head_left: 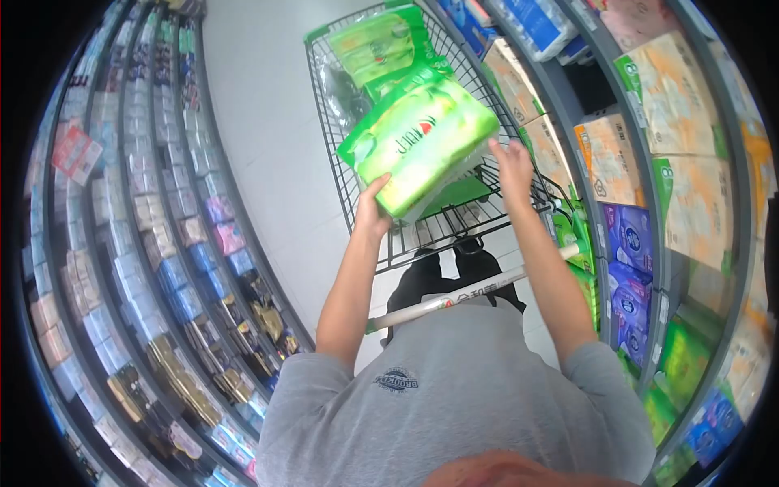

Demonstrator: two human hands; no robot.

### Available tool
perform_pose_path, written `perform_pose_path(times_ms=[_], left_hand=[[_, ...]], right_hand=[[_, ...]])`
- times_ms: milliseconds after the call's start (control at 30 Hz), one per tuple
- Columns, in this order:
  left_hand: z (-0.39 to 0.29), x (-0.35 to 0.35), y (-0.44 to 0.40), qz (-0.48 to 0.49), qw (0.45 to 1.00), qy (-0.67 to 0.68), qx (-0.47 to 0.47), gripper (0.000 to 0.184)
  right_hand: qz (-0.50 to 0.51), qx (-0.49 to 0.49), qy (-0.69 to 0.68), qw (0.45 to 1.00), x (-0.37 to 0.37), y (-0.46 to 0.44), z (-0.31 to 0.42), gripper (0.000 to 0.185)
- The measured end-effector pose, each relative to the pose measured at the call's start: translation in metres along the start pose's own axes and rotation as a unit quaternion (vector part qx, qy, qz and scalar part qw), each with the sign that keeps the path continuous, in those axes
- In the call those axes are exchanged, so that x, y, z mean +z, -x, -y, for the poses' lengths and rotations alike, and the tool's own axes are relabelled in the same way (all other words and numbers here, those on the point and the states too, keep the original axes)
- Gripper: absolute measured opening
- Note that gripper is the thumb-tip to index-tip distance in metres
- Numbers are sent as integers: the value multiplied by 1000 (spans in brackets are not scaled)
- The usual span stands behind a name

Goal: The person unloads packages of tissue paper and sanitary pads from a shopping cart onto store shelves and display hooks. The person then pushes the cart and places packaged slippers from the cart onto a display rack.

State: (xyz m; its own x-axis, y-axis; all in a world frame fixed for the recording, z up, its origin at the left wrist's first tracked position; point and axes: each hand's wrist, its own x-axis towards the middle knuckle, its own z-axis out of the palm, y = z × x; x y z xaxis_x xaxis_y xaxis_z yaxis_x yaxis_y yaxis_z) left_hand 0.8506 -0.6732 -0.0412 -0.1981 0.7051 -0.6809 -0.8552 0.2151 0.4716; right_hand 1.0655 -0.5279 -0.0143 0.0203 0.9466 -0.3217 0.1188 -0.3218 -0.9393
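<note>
A large green and yellow-green tissue pack (430,134) is held tilted over the shopping cart (345,188). My left hand (373,207) grips its lower left corner, thumb on top and the other fingers hidden beneath it. At the pack's right end is my right hand (513,166), its fingertips at the edge. Farther forward in the cart lies another green pack (373,50), partly covered by the held one. Clear plastic wrapping shows along the cart's left side. A flat green item lies under the held pack near the cart's rear.
The cart's pale handlebar (479,290) crosses in front of my body. Shelves of small packs (150,211) line the left side. On the right, shelves hold orange-beige tissue packs (690,203) and purple packs (629,235). Pale floor (251,97) runs left of the cart.
</note>
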Motion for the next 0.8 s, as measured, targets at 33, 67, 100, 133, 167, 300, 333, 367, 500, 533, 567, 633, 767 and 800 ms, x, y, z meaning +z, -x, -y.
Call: perform_pose_path(times_ms=[33, 67, 100, 133, 167, 300, 333, 367, 500, 533, 567, 633, 767, 800], left_hand=[[-2, 11, 2, 19, 998, 41, 32, 51], [-4, 21, 5, 36, 994, 79, 59, 49], [-5, 32, 5, 71, 990, 100, 63, 48], [-4, 47, 8, 81, 991, 91, 61, 48], [-5, 64, 16, 109, 986, 90, 86, 48], [6, 125, 69, 170, 972, 50, 154, 52], [8, 134, 85, 183, 965, 23, 184, 54], [8, 142, 99, 198, 963, 12, 181, 67], [27, 153, 139, 367, 900, -156, 178, 76], [27, 151, 133, 454, 864, -189, 113, 72], [33, 152, 121, 456, 871, -155, 97, 67], [37, 185, 125, 425, 885, -163, 103, 52], [34, 302, 149, 469, 868, -152, 65, 66], [45, 335, 161, 509, 851, -129, 24, 74]], right_hand=[[-1, 57, -45, 997, 4, 11, -6, 71], [73, 130, -90, 985, 7, 18, -23, 85], [81, 147, -124, 978, 19, 48, -3, 94], [133, 142, -157, 968, 25, 64, 5, 98], [164, 104, -183, 964, 30, 78, 25, 92], [155, -62, -252, 953, 26, 91, 83, 71], [146, -66, -299, 941, 15, 98, 101, 60], [150, -66, -325, 931, 2, 102, 106, 57], [180, -59, -437, 879, -94, 126, 127, 49], [199, -43, -439, 875, -132, 132, 132, 53], [211, -40, -449, 867, -164, 136, 130, 57], [193, -53, -466, 862, -228, 157, 122, 61], [182, -68, -436, 879, -313, 218, 96, 73], [181, -58, -433, 881, -339, 235, 90, 75]])
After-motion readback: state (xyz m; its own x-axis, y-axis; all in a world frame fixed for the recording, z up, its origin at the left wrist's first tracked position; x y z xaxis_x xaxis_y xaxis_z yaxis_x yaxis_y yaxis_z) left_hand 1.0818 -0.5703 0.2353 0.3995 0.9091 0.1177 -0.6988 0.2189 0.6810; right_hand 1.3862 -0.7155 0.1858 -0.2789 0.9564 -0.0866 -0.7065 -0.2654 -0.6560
